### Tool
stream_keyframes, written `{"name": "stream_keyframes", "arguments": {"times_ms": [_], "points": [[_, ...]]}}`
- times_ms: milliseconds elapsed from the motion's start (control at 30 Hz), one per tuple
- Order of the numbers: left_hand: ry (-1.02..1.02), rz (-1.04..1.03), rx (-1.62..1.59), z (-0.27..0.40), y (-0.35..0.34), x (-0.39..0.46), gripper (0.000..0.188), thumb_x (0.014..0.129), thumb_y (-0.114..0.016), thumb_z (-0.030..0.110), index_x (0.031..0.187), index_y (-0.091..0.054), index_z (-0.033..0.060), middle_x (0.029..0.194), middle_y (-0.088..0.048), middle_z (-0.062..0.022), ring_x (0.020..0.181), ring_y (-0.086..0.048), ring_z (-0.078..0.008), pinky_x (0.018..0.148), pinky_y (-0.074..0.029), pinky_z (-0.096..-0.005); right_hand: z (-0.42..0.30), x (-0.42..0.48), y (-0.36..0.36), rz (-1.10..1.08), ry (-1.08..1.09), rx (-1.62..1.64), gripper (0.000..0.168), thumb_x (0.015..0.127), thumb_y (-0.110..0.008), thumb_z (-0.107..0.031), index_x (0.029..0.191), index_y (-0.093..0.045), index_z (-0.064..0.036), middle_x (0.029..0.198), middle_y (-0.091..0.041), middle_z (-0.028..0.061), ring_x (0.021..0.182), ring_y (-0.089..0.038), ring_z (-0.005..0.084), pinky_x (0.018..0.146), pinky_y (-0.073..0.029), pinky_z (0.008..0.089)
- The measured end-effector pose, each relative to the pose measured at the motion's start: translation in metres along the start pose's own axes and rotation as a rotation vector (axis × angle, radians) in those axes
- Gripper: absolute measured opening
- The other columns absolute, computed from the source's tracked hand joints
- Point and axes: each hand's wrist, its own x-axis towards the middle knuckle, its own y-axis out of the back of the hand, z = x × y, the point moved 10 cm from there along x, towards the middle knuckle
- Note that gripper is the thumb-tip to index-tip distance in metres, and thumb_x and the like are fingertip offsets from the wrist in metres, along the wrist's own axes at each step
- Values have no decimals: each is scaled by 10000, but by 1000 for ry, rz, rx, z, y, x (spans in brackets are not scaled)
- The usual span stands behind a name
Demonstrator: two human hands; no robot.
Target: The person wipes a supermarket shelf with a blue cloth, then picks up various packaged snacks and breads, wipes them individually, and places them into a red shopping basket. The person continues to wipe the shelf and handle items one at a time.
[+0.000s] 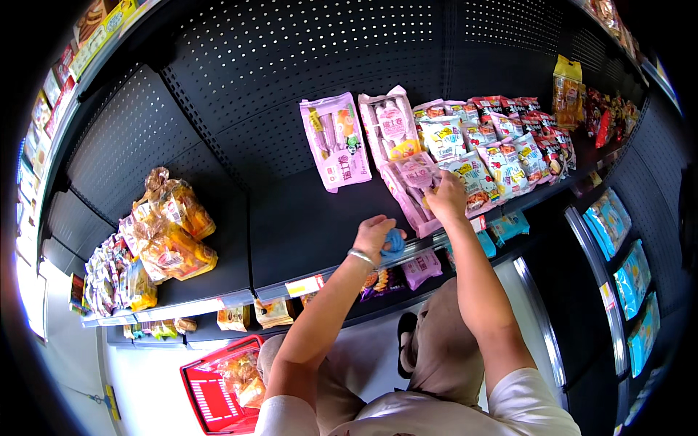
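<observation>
My left hand (376, 238) is closed around a crumpled blue cloth (393, 243), just above the front edge of the black shelf (305, 240). My right hand (448, 197) rests on the right side of a pink packet of rolled cakes (413, 185) at the shelf's front. Whether its fingers grip the packet is hard to see. Behind that packet lies a second pink roll-cake packet (391, 122). To the left, a lilac packet (336, 143) leans against the perforated back panel. Small white and pink snack bags (504, 163) stand in rows right of my right hand.
Bagged bread (174, 245) sits on the shelf at left. Below the shelf, a red shopping basket (221, 381) holds bagged goods by my leg. A lower shelf carries more packets (274, 312). Light-blue packets (632, 278) line a side shelf at right. A yellow-topped bag (568, 92) stands far right.
</observation>
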Motion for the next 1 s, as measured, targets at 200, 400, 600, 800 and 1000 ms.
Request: {"name": "stream_keyframes", "arguments": {"times_ms": [200, 400, 600, 800, 1000], "points": [[41, -113, 40, -12, -15, 15, 134, 940, -599, 114, 1023, -601, 9, 795, -698, -169, 440, -487, -106, 388, -346, -238, -11, -6, -7, -202, -74, -30, 648, 802, -719, -402, 1276, -508, -15, 1229, -605, 212, 1173, -571, 392, 954, -471, 526], [-75, -115, 216, 16, 10, -20, 195, 926, -608, 105, 1085, -631, -7, 789, -696, -125, 547, -619, -122, 398, -365, -200, -32, -13, -21, -331, 12, -37, 545, 822, -715, -427, 1097, -601, 30, 1114, -643, 249, 1040, -641, 400, 883, -532, 461], [-729, 143, 688, 96, 68, -116, 445, 854, -685, 103, 1264, -598, -46, 928, -721, -128, 674, -666, -126, 547, -506, -247, -138, -53, 0, -270, 274, 318, 462, 836, -712, -359, 1096, -631, 13, 1017, -663, 252, 982, -646, 405, 844, -515, 477], [-661, 349, 752, 107, 172, -242, 588, 819, -752, 102, 1349, -535, -33, 809, -696, -72, 686, -634, -79, 618, -525, -270, -255, -153, -11, -560, 395, 988, 426, 871, -717, -141, 1236, -578, 28, 1037, -690, 124, 922, -665, 195, 841, -510, 320], [-599, 805, 983, 72, 303, -396, 443, 773, -762, 131, 1201, -663, 69, 778, -715, -105, 687, -705, -168, 633, -534, -317, -384, -309, -34, -997, 679, 917, 375, 863, -721, -172, 1144, -587, 38, 974, -711, 162, 868, -699, 236, 787, -543, 359]]}}
